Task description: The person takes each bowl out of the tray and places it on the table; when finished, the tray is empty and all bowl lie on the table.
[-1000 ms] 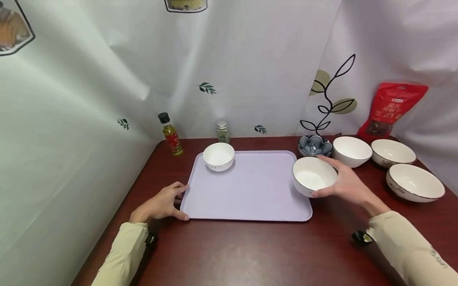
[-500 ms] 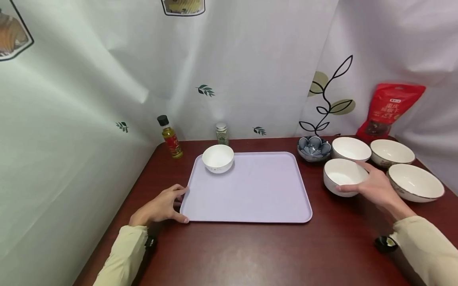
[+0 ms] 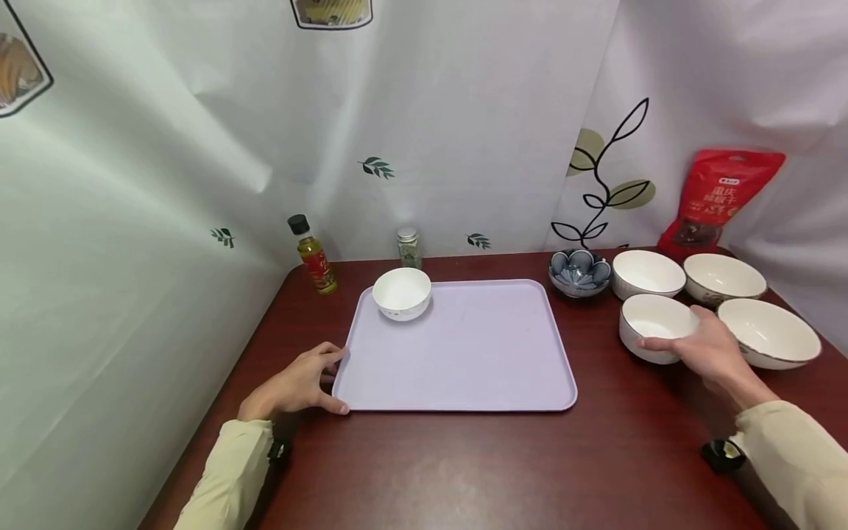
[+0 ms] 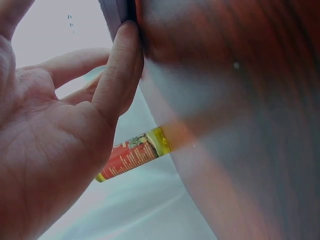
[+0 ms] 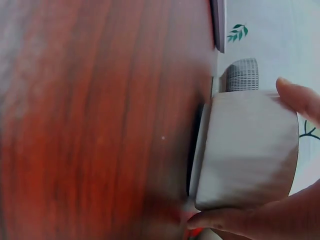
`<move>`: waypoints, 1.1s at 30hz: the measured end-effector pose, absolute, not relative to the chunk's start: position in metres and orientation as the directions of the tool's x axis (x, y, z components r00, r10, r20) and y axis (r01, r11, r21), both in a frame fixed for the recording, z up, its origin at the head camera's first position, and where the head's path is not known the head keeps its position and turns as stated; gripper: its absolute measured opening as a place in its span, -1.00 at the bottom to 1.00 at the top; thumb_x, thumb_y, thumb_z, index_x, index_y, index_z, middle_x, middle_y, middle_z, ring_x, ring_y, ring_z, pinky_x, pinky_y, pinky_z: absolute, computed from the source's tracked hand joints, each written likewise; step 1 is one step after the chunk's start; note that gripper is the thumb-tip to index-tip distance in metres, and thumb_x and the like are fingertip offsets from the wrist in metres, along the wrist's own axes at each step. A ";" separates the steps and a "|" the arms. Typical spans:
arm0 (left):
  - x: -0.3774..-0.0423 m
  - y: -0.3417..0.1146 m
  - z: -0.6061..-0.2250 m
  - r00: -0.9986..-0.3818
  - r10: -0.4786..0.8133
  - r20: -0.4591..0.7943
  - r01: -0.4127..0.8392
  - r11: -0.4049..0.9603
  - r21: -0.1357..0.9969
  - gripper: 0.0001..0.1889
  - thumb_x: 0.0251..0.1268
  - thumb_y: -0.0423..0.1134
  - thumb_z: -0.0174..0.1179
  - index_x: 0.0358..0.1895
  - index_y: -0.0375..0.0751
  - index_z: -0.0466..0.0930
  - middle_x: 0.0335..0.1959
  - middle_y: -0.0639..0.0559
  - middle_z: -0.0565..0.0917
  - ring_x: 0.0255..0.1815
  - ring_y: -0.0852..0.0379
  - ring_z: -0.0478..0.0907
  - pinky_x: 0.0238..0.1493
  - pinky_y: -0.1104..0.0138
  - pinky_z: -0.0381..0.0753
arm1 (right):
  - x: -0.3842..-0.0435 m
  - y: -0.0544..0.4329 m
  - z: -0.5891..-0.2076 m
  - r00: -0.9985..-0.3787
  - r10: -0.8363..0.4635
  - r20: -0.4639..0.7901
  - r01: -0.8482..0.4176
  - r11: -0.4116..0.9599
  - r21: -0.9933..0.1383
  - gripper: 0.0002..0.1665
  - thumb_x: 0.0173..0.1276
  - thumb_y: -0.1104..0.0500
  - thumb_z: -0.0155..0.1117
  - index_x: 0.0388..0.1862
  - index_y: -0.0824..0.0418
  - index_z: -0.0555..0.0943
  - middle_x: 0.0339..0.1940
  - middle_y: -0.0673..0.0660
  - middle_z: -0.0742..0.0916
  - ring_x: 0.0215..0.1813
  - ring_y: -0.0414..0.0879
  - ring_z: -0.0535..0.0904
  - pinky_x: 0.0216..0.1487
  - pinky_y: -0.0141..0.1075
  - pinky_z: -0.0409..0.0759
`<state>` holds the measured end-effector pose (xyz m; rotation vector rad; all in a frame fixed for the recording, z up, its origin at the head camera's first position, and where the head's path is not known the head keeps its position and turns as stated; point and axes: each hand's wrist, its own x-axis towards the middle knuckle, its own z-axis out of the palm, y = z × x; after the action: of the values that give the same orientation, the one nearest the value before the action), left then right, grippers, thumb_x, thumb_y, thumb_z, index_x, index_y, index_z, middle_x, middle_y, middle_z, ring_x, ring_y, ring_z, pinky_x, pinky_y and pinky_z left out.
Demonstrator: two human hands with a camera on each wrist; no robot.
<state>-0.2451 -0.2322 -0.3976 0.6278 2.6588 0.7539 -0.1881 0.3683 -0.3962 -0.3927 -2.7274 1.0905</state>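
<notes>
My right hand (image 3: 712, 350) grips a white bowl (image 3: 656, 324) by its right side, thumb toward the front and fingers round the far side. In the right wrist view the bowl's side (image 5: 245, 150) shows between thumb and fingers; whether its base touches the table cannot be told. My left hand (image 3: 301, 383) lies at the front left corner of a pale lilac tray (image 3: 477, 353), with thumb and fingertips touching its edge. In the left wrist view, fairly straight fingers (image 4: 120, 70) meet the tray edge. A small white bowl (image 3: 402, 294) sits on the tray's back left corner.
Behind and right of the held bowl stand a blue petal-shaped bowl (image 3: 579, 274), a ribbed white bowl (image 3: 648, 274) and two patterned bowls (image 3: 768, 335). A red pouch (image 3: 722, 199) leans at the back. An oil bottle (image 3: 313, 256) and a spice jar (image 3: 408, 248) stand behind the tray.
My right hand has carried the white bowl from over the tray's right edge rightward to the group of bowls. The left hand has stayed at the tray corner.
</notes>
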 end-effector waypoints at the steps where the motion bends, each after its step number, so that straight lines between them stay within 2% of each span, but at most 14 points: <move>1: -0.245 -0.232 -0.398 -0.859 0.484 -0.169 0.322 0.766 0.557 0.17 -0.20 -0.08 0.66 0.48 -0.53 0.18 0.21 -0.26 0.42 0.12 -0.21 0.68 0.13 0.04 0.71 | -0.189 0.368 -0.397 -0.946 0.317 0.070 0.183 0.697 -0.693 0.12 0.07 -0.03 0.61 0.35 0.60 0.24 0.10 0.56 0.53 -0.01 0.30 0.46 -0.21 -0.35 0.33; 5: -0.245 -0.232 -0.398 -0.862 0.478 -0.171 0.309 0.762 0.569 0.17 -0.20 -0.09 0.66 0.49 -0.53 0.17 0.22 -0.27 0.41 0.13 -0.24 0.68 0.13 0.03 0.71 | -0.189 0.367 -0.396 -0.937 0.344 0.062 0.215 0.707 -0.674 0.16 0.12 -0.04 0.56 0.35 0.68 0.15 0.12 0.63 0.45 0.04 0.42 0.41 -0.08 -0.03 0.46; 8: -0.244 -0.231 -0.397 -0.861 0.478 -0.173 0.307 0.760 0.573 0.17 -0.21 -0.09 0.66 0.49 -0.52 0.17 0.24 -0.28 0.41 0.13 -0.25 0.67 0.13 0.03 0.70 | -0.189 0.367 -0.395 -0.936 0.350 0.047 0.237 0.722 -0.650 0.25 0.17 -0.07 0.50 0.39 0.74 0.03 0.17 0.71 0.36 0.11 0.52 0.35 0.05 0.23 0.42; 13: -0.244 -0.231 -0.396 -0.863 0.475 -0.173 0.309 0.766 0.564 0.17 -0.21 -0.09 0.67 0.48 -0.52 0.19 0.25 -0.31 0.40 0.12 -0.25 0.68 0.14 0.03 0.70 | -0.189 0.367 -0.390 -0.942 0.336 -0.012 0.270 0.733 -0.625 0.43 0.22 -0.17 0.44 0.48 0.72 -0.23 0.32 0.81 0.18 0.28 0.64 0.20 0.26 0.39 0.30; 17: -0.244 -0.231 -0.396 -0.862 0.477 -0.169 0.313 0.764 0.564 0.17 -0.21 -0.09 0.67 0.48 -0.52 0.19 0.25 -0.31 0.41 0.12 -0.25 0.68 0.14 0.03 0.70 | -0.185 0.372 -0.386 -0.950 0.304 -0.069 0.276 0.718 -0.638 0.52 0.25 -0.24 0.38 0.52 0.62 -0.44 0.44 0.78 0.00 0.39 0.67 0.06 0.38 0.44 0.16; 19: -0.243 -0.231 -0.396 -0.860 0.482 -0.169 0.317 0.763 0.563 0.17 -0.20 -0.08 0.66 0.49 -0.52 0.18 0.25 -0.31 0.40 0.12 -0.25 0.68 0.14 0.03 0.70 | -0.181 0.375 -0.386 -0.959 0.276 -0.067 0.257 0.742 -0.619 0.52 0.24 -0.25 0.39 0.52 0.61 -0.42 0.44 0.78 0.02 0.37 0.68 0.08 0.35 0.43 0.20; 21: -0.243 -0.231 -0.394 -0.861 0.479 -0.170 0.315 0.766 0.561 0.17 -0.20 -0.07 0.66 0.49 -0.51 0.18 0.24 -0.30 0.40 0.12 -0.25 0.68 0.14 0.03 0.70 | -0.176 0.379 -0.386 -0.969 0.240 -0.056 0.228 0.785 -0.577 0.52 0.23 -0.25 0.40 0.51 0.64 -0.39 0.39 0.80 0.09 0.33 0.69 0.13 0.28 0.42 0.26; 23: -0.242 -0.232 -0.394 -0.865 0.471 -0.172 0.310 0.772 0.555 0.17 -0.20 -0.08 0.66 0.49 -0.51 0.18 0.24 -0.30 0.40 0.11 -0.23 0.69 0.14 0.04 0.70 | -0.172 0.382 -0.387 -0.976 0.214 -0.038 0.201 0.825 -0.528 0.49 0.24 -0.25 0.39 0.50 0.68 -0.35 0.23 0.77 0.37 0.24 0.66 0.25 0.18 0.38 0.34; 25: -0.242 -0.232 -0.393 -0.866 0.470 -0.171 0.312 0.775 0.550 0.17 -0.20 -0.09 0.66 0.49 -0.51 0.18 0.24 -0.30 0.40 0.10 -0.23 0.69 0.13 0.04 0.70 | -0.170 0.384 -0.387 -0.979 0.200 -0.032 0.188 0.840 -0.509 0.47 0.28 -0.26 0.35 0.49 0.69 -0.35 0.14 0.76 0.45 0.20 0.66 0.28 0.13 0.37 0.37; 28: -0.243 -0.232 -0.393 -0.863 0.477 -0.169 0.317 0.771 0.553 0.16 -0.19 -0.10 0.66 0.48 -0.53 0.18 0.24 -0.30 0.40 0.11 -0.23 0.69 0.13 0.05 0.70 | -0.170 0.386 -0.386 -0.980 0.197 -0.014 0.177 0.845 -0.505 0.42 0.33 -0.25 0.29 0.49 0.69 -0.35 0.17 0.76 0.43 0.19 0.67 0.28 0.11 0.38 0.38; 31: -0.242 -0.231 -0.395 -0.858 0.483 -0.177 0.311 0.761 0.569 0.16 -0.19 -0.12 0.66 0.48 -0.54 0.17 0.25 -0.29 0.39 0.14 -0.24 0.66 0.14 0.05 0.70 | -0.169 0.389 -0.385 -0.981 0.193 -0.013 0.173 0.843 -0.509 0.39 0.37 -0.23 0.26 0.49 0.68 -0.36 0.35 0.84 0.11 0.25 0.74 0.18 0.16 0.43 0.32; 33: -0.242 -0.230 -0.396 -0.858 0.481 -0.183 0.304 0.761 0.573 0.16 -0.19 -0.13 0.66 0.48 -0.55 0.17 0.25 -0.28 0.39 0.16 -0.24 0.65 0.15 0.05 0.69 | -0.166 0.390 -0.386 -0.983 0.185 -0.023 0.170 0.843 -0.510 0.38 0.39 -0.24 0.23 0.49 0.68 -0.37 0.34 0.84 0.13 0.24 0.73 0.19 0.16 0.43 0.32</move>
<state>-0.2417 -0.2302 -0.3957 0.6058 2.6380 0.7794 -0.1663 0.3900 -0.3860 -0.2881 -2.9896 0.8229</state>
